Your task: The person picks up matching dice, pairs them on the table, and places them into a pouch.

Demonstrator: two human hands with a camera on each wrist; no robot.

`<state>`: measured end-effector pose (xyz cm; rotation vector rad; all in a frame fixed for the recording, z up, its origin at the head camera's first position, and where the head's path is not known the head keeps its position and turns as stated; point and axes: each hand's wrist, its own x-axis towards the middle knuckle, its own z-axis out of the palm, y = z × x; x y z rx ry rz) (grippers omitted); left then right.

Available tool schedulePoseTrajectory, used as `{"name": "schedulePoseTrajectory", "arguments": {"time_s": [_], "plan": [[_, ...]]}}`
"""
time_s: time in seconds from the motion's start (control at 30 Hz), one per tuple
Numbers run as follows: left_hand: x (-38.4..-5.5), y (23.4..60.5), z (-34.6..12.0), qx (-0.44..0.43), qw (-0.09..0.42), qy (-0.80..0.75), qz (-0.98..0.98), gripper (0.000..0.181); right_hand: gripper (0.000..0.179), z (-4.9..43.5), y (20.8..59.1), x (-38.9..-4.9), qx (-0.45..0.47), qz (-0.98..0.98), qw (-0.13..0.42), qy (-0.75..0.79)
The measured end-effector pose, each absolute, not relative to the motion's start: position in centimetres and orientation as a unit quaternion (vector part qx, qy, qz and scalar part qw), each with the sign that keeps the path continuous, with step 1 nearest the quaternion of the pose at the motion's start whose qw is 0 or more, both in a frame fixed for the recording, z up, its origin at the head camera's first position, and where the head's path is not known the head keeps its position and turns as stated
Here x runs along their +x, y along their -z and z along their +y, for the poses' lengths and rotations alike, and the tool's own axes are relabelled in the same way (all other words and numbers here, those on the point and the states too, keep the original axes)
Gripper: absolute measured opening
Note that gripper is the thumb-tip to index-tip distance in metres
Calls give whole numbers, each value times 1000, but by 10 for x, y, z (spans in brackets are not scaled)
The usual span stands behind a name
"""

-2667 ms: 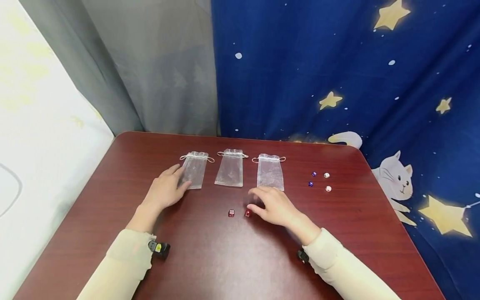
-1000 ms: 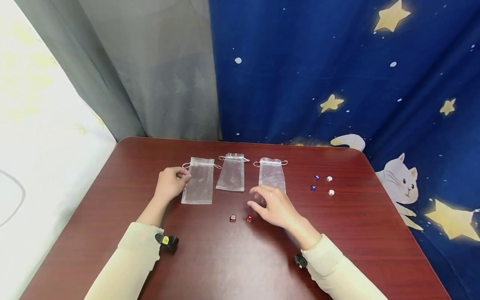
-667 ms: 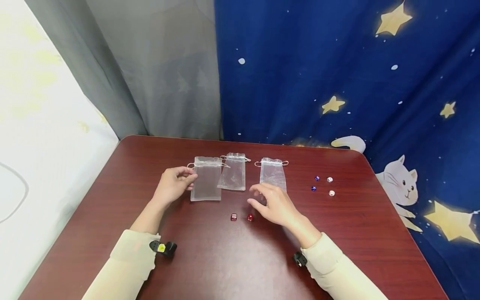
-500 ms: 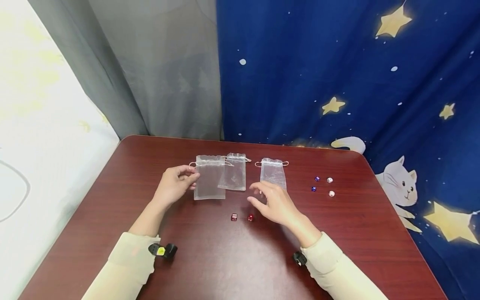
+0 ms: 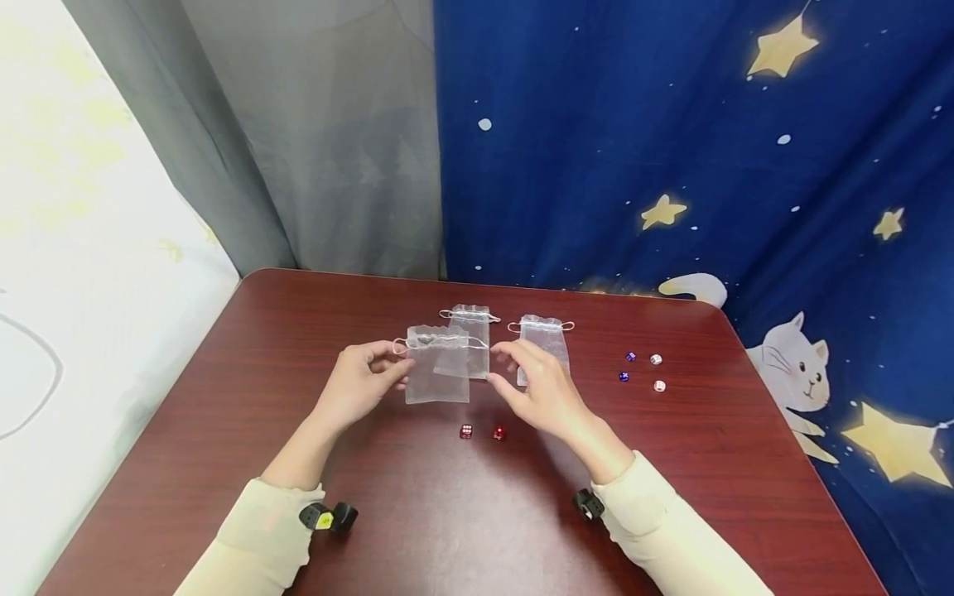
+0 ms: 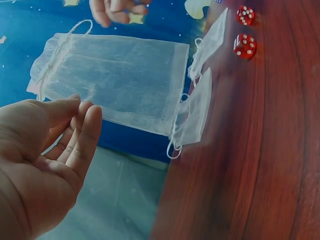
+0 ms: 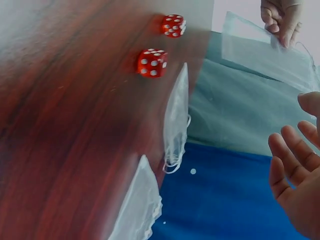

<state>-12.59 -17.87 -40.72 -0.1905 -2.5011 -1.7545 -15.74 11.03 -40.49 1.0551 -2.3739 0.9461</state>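
My left hand [image 5: 361, 381] pinches the side edge of a sheer white drawstring pouch [image 5: 436, 377] between thumb and fingers, near its cord. The pouch hangs above the table, flat and see-through; nothing shows inside it in the left wrist view. To its right hovers my right hand [image 5: 544, 393], fingers spread and loosely bent, holding nothing. A second pouch [image 5: 479, 364] lies partly behind the held one. My right hand partly covers a third pouch [image 5: 546, 339]. Two red dice [image 5: 465, 431] [image 5: 498, 432] sit on the table in front of the hands.
Two blue dice [image 5: 630, 357] [image 5: 623, 377] and two white dice [image 5: 656, 359] [image 5: 659, 386] lie on the right of the brown table [image 5: 447, 530]. A blue starry curtain [image 5: 559, 165] and a grey one [image 5: 335, 165] hang behind the far edge.
My left hand has taken the leftmost pouch off the table and carried it rightward, now in front of the middle pouch. My right hand has shifted slightly away from the red dice toward it.
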Motion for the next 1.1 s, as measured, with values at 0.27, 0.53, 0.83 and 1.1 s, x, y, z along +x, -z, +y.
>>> {"name": "schedulePoseTrajectory", "arguments": {"time_s": [0.27,0.53,0.83,1.1], "plan": [[-120,409,-169,-71,44,560,-824,7,38,98,394,-156,374,-824,197,-377],[-116,408,-162,-86,54,551,-829,7,17,86,394,-154,379,-799,197,-423],[-113,404,-168,-155,110,540,-820,53,9,86,392,-153,347,-804,171,-451],[-111,388,-167,-274,287,338,-854,33,8,84,392,-155,361,-800,176,-446]]}}
